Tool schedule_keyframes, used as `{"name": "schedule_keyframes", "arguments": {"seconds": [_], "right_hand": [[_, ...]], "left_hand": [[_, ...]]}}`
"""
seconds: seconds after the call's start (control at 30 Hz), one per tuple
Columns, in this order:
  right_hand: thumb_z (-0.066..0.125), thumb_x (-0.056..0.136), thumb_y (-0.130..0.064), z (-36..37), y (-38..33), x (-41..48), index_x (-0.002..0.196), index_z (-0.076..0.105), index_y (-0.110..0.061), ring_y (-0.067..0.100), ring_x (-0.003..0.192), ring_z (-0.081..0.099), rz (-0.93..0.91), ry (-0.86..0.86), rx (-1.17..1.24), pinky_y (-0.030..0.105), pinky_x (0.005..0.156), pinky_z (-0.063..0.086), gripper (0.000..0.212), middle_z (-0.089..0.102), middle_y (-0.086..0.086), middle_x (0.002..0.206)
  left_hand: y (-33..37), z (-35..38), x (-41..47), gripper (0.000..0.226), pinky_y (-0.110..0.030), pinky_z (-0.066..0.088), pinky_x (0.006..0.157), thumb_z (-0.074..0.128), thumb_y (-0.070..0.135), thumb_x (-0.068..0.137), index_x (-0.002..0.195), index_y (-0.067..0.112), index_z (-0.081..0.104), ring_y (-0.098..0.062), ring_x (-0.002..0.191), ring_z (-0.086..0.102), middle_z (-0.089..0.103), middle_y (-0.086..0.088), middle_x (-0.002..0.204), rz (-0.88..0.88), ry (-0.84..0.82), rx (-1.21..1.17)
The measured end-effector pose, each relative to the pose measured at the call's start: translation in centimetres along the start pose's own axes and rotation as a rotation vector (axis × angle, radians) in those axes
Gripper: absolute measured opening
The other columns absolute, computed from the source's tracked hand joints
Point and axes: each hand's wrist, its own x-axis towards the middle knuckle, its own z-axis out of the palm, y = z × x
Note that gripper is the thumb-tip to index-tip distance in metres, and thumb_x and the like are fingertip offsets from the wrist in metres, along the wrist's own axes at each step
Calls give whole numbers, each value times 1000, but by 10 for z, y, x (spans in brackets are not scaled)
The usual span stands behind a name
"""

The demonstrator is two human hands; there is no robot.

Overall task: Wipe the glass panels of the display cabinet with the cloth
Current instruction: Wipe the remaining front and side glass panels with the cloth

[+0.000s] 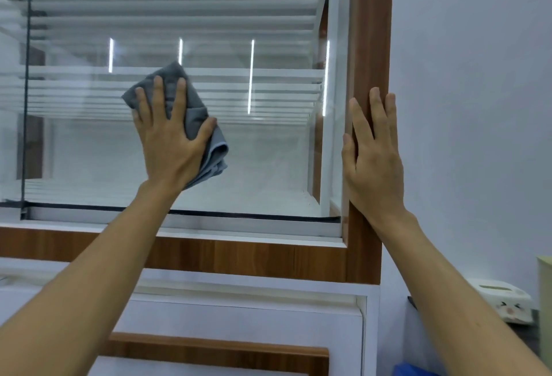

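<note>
A display cabinet with a brown wooden frame [370,32] fills the view, its large glass panel [263,151] showing white shelves and reflected light strips. My left hand [168,133] presses a folded grey cloth [195,112] flat against the middle of the glass, fingers spread and straight. Part of the cloth hangs bunched below my thumb. My right hand [373,154] lies flat with straight fingers on the cabinet's right wooden upright, at about the same height.
A dark seam [27,77] divides the glass from another panel at the left. Below the glass run a wooden rail [239,259] and a white drawer front [239,325]. A white tissue box [501,301] stands low at the right against the grey wall.
</note>
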Motion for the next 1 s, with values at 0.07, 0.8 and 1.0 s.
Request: {"name": "schedule_keyframes", "arguments": {"seconds": [0.07,0.8,1.0], "right_hand": [[44,108,-19,1,0,0,156,34,-15,28,157,6,-3,13,-9,0,107,11,50,19,7,167],[43,108,-19,-1,1,-7,156,35,-11,32,156,8,-16,4,29,-5,108,3,50,21,10,166],[42,108,-20,0,2,-7,155,35,-12,31,156,9,-16,9,28,0,113,3,49,22,9,166]], "left_hand": [[26,8,5,87,-55,-3,127,34,71,93,164,25,16,-39,158,-5,2,-11,172,67,-6,-1],[76,40,-85,72,-51,4,129,35,59,101,163,23,23,-33,159,4,10,-12,171,474,-112,118],[8,13,-68,75,-50,4,129,37,60,99,163,22,23,-32,159,3,9,-13,172,336,-72,107]]}}
